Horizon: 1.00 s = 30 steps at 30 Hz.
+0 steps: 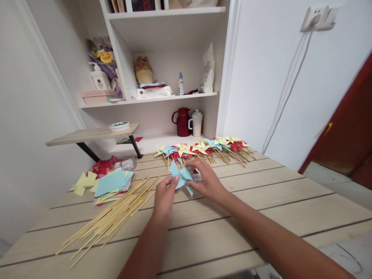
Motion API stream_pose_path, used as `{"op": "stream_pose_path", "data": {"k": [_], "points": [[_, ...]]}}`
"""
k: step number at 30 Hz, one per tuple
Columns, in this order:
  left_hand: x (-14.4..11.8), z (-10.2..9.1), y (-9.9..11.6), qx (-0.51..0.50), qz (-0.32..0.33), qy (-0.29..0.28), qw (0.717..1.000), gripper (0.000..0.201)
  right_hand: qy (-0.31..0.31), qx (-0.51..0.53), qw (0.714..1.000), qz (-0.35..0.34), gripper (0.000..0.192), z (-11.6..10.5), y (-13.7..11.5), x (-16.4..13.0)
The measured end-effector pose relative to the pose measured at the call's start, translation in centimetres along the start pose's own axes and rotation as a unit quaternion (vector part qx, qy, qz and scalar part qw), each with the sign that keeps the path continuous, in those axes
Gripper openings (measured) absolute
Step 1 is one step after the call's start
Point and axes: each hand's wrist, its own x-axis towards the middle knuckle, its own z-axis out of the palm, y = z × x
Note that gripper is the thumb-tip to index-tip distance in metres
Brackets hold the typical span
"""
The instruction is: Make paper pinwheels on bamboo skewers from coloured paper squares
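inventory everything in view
Paper pinwheel: one, light blue, held, centre
Stick-mounted paper pinwheels: many, yellow, blue, red, rear
Thin wooden sticks: many, tan, left
Square paper stack: one, blue-topped, beside sticks
Folded paper piece: one, yellow, beside stack
Paper pieces: several, red, behind stack
Plastic container: one, clear, behind stack
Obscured item: one, clear, near pinwheel
Wooden riser: one, tan, rear left
Round container: one, white, on riser
Shelf unit: one, white, background
Handled jug: one, maroon, bottom shelf
Handled cup: one, cream, beside jug
Other shelf goods: several, mixed colours, above
Wall plates: two, white, right
Panel: one, maroon, far right
Wooden table: one, tan, foreground
Left hand: one, holding pinwheel
Right hand: one, at pinwheel
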Motion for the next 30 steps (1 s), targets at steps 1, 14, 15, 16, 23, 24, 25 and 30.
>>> {"op": "stream_pose_path", "data": {"k": [1, 14, 15, 16, 23, 24, 25, 30], "points": [[0.0, 0.0, 0.0, -0.001, -0.002, -0.003, 1.0, 0.031, -0.005, 0.006, 1.0, 0.011, 0.039, 0.1, 0.1, -0.1], [-0.3, 0.0, 0.0, 0.008, -0.024, -0.054, 0.998, 0.029, -0.002, 0.114, 0.991, 0.076, 0.037, 0.3, 0.9, 0.0], [-0.3, 0.1, 0.0, 0.007, -0.025, -0.06, 0.998, 0.029, -0.012, 0.126, 0.988, 0.086, 0.036, 0.2, 0.9, 0.0], [-0.4, 0.1, 0.1, 0.005, -0.026, -0.069, 0.997, 0.029, -0.027, 0.143, 0.984, 0.1, 0.034, 0.1, 0.9, 0.0], [-0.7, 0.3, 0.4, 0.007, -0.033, -0.105, 0.994, 0.03, -0.14, 0.258, 0.936, 0.194, 0.029, -0.5, 0.2, 0.2], [-0.7, 0.3, 0.4, 0.006, -0.032, -0.103, 0.994, 0.03, -0.134, 0.26, 0.934, 0.205, 0.028, -0.6, 0.2, 0.2], [-0.7, 0.3, 0.4, 0.005, -0.031, -0.101, 0.994, 0.03, -0.127, 0.265, 0.931, 0.216, 0.028, -0.6, 0.2, 0.2], [-0.7, 0.2, 0.3, 0.009, -0.036, -0.096, 0.995, 0.031, -0.108, 0.306, 0.912, 0.252, 0.027, -1.0, 0.3, 0.3]]}}
